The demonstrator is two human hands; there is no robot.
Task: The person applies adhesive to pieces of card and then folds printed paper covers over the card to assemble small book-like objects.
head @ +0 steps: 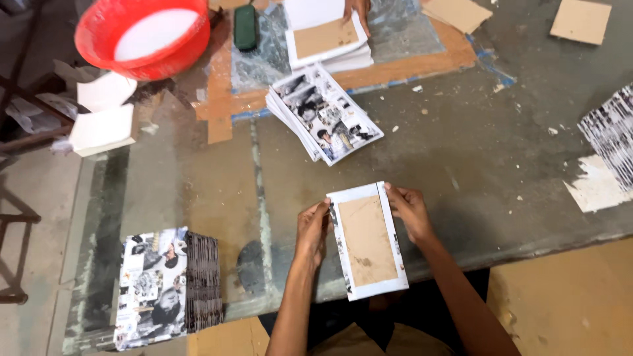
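A brown cardboard panel wrapped in a white paper border [366, 240] lies flat on the worn table near the front edge. My left hand [312, 227] presses its left border with the fingertips. On the other side, my right hand [409, 209] pinches the upper right edge of the same piece. A fanned stack of printed photo sheets [324, 113] lies further back, in the middle of the table.
A red basin of white paste [144, 34] sits at the back left, a dark green brush [245, 26] beside it. Another person's hand [359, 12] rests on a stack of covered boards [326, 41]. Printed stacks lie front left [166, 285] and far right [610, 132].
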